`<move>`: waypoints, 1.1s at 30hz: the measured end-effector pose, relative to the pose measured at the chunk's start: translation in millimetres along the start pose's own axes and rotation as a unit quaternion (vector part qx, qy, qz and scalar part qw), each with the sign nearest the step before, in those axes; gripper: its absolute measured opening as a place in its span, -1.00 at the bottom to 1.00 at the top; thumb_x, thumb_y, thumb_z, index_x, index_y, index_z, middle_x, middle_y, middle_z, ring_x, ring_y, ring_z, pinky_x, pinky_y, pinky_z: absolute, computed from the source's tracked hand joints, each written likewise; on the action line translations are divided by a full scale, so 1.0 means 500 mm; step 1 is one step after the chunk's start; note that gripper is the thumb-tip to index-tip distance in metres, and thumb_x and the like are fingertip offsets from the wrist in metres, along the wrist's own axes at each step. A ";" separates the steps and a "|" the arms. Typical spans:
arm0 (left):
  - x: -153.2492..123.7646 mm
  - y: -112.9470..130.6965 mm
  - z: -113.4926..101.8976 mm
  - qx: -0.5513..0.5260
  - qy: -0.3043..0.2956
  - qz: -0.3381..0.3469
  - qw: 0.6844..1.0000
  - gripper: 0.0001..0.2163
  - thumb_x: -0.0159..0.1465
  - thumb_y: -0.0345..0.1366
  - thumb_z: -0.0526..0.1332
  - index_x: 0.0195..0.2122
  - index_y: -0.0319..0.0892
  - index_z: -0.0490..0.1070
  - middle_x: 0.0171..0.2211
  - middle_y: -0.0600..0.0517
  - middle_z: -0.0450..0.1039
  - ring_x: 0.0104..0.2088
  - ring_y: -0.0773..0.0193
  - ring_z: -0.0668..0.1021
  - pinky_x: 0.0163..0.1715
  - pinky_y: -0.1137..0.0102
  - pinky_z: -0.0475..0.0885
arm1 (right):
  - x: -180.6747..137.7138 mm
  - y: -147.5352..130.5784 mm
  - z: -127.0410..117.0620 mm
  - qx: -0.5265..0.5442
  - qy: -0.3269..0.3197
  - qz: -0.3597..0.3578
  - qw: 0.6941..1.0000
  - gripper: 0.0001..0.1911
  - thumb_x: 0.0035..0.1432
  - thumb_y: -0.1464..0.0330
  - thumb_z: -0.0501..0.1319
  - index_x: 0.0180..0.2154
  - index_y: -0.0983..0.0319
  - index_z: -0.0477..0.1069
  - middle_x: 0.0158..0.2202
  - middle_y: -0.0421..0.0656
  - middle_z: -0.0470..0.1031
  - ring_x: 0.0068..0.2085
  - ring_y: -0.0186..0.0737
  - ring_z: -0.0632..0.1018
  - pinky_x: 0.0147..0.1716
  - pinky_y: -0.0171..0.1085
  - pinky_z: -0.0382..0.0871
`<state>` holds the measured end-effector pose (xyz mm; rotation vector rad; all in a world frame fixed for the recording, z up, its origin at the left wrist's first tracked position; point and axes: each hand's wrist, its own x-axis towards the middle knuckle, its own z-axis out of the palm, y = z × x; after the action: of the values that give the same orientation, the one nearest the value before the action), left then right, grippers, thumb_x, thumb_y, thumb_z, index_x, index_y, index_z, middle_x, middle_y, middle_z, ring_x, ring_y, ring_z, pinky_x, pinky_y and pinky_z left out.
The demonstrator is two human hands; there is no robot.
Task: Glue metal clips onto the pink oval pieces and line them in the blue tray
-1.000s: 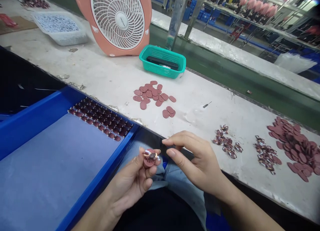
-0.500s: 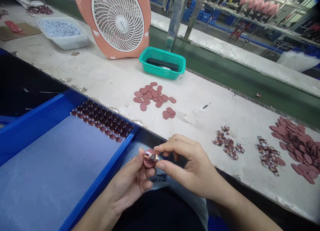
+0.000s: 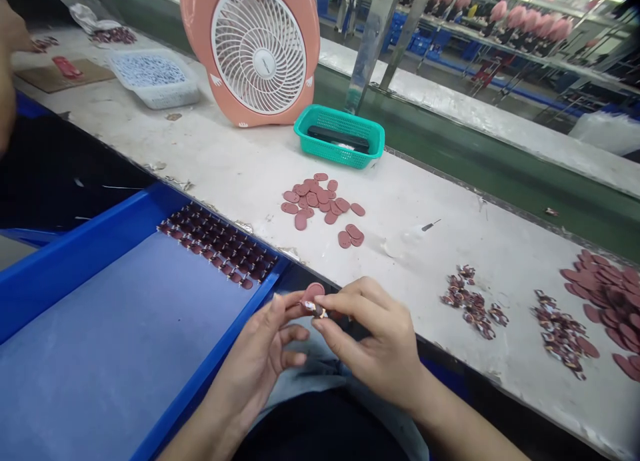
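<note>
In front of my lap, my right hand (image 3: pixel 373 338) pinches a small painted figurine (image 3: pixel 317 310), dark brown with white and yellow bits, between thumb and index finger. Just behind the figurine a reddish-brown oval disc (image 3: pixel 315 290) stands tilted up; whether the two are joined I cannot make out. My left hand (image 3: pixel 267 341) is beside them, palm turned inward and fingers apart, its index fingertip touching the disc's left edge. A blue tray (image 3: pixel 115 354) lies left of my hands, with rows of dark assembled pieces (image 3: pixel 220 241) along its far side.
On the white bench are loose discs (image 3: pixel 313 198), piles of figurines (image 3: pixel 470 301), a larger disc pile (image 3: pixel 607 301) and a thin pointed tool (image 3: pixel 431 225). Behind stand a green basket (image 3: pixel 340 158), a pink fan (image 3: pixel 255 54) and a white tub (image 3: pixel 155 81). Another person's arm (image 3: pixel 10 61) shows far left.
The disc has tipped up behind the figurine, and my left thumb has come off it. My view has shifted left, bringing another person's arm in at the left edge.
</note>
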<state>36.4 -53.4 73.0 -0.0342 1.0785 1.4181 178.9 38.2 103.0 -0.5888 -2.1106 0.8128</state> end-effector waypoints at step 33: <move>0.247 0.032 -0.303 0.701 0.133 0.027 0.700 -0.73 0.36 -0.11 0.21 -0.06 -0.18 0.49 -0.11 -0.05 0.55 -0.18 0.14 0.59 -0.13 0.11 0.51 | -0.073 0.078 0.104 -0.130 -0.058 -0.129 0.981 -0.85 0.18 0.57 0.24 -0.19 0.32 0.49 -0.54 -0.15 0.49 -0.58 -0.30 0.45 -0.63 -0.33 0.40</move>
<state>-88.8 -46.2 -77.7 0.9252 2.1730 0.3044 163.8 23.8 31.5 -0.3970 -2.3592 0.4371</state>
